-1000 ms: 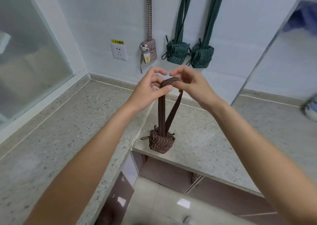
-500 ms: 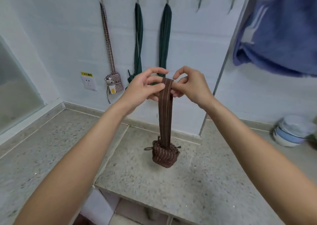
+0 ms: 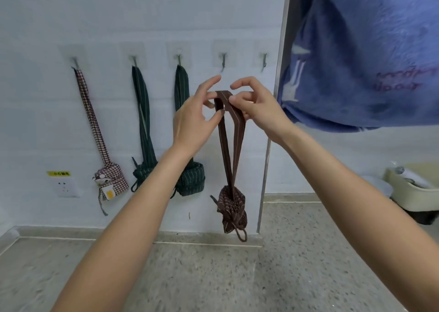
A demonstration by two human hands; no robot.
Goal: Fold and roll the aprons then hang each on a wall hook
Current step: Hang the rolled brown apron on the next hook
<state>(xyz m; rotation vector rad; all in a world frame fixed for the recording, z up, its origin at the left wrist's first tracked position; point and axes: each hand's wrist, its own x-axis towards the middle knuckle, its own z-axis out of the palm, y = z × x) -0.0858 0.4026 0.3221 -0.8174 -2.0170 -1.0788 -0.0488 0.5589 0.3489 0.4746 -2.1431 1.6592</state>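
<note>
Below wall hooks (image 3: 222,61) (two bare), left hand (image 3: 193,119) and right hand (image 3: 257,108) pinch brown apron (image 3: 231,207) strap.

brown apron (image 3: 231,202): striped woven cloth, matt | hooks (image 3: 223,62): shiny metal | counter (image 3: 213,276): speckled stone

Wall socket (image 3: 65,187), hanging blue towel (image 3: 370,50), perhaps bowls (image 3: 413,188).

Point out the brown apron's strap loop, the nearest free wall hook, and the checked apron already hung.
brown apron's strap loop (image 3: 224,94), head view, on the top fold of the strap between the hands.
free wall hook (image 3: 223,61), head view, on its metal shank.
checked apron (image 3: 111,177), head view, on its rolled bundle.
</note>
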